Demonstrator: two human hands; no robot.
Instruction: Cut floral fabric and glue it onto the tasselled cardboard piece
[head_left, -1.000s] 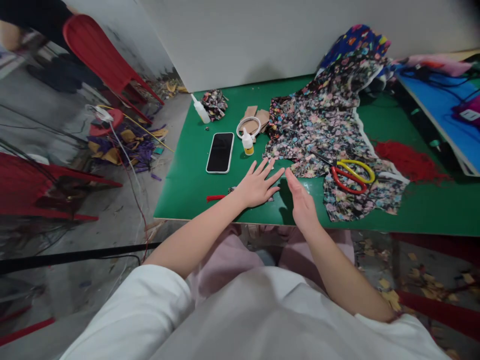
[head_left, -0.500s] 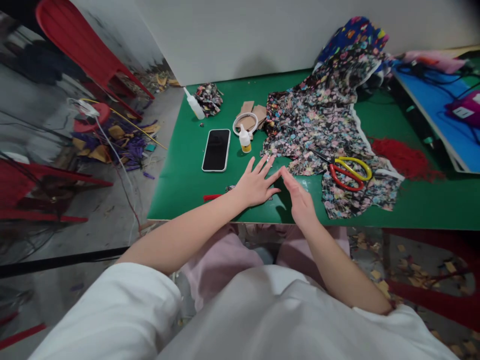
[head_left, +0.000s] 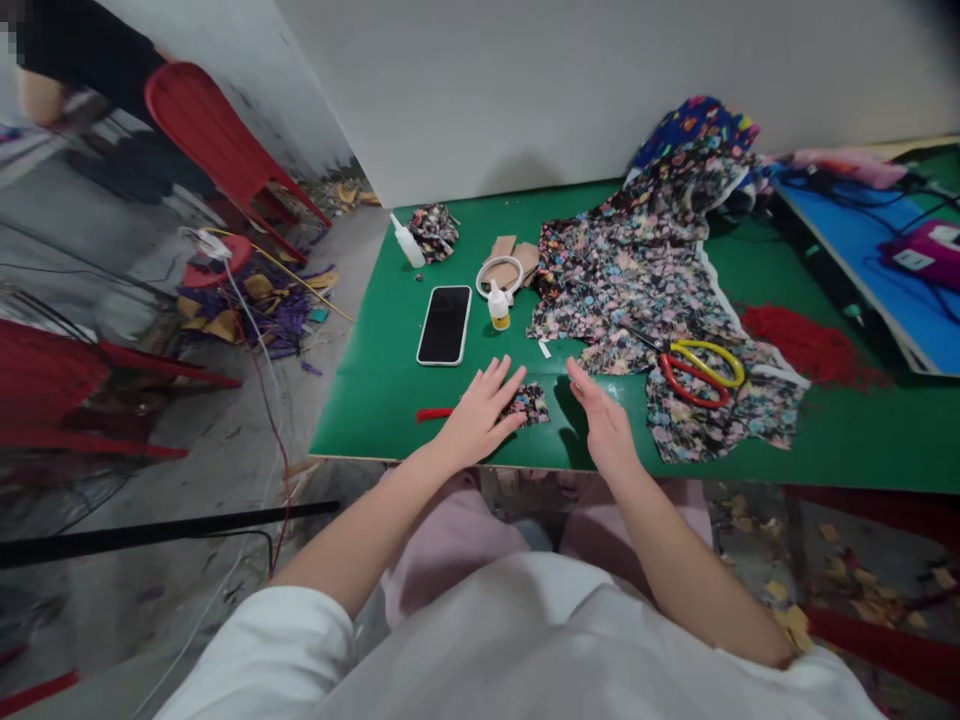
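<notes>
My left hand [head_left: 476, 415] lies flat on the green table [head_left: 375, 400] with fingers stretched out, its fingertips resting on a small floral fabric piece [head_left: 531, 402]. A thin red stick [head_left: 433, 413] pokes out from under its left side. My right hand [head_left: 604, 420] stands on its edge just right of that piece, fingers straight and together, holding nothing. A large sheet of floral fabric [head_left: 637, 290] spreads beyond both hands, with red-and-yellow scissors [head_left: 697, 362] lying on it.
A black phone [head_left: 444, 324], a small glue bottle [head_left: 497, 305], a white ring [head_left: 499, 273], cardboard pieces [head_left: 510, 252], a white squeeze bottle [head_left: 407, 243] and a fabric wad [head_left: 433, 228] lie further back. Red threads [head_left: 806, 340] sit at right. Red chairs [head_left: 210, 130] and scraps [head_left: 262, 290] occupy the floor left.
My left hand has slid back toward the table's near edge, uncovering the small floral piece. My right hand has drawn back a little too. The camera view has shifted.
</notes>
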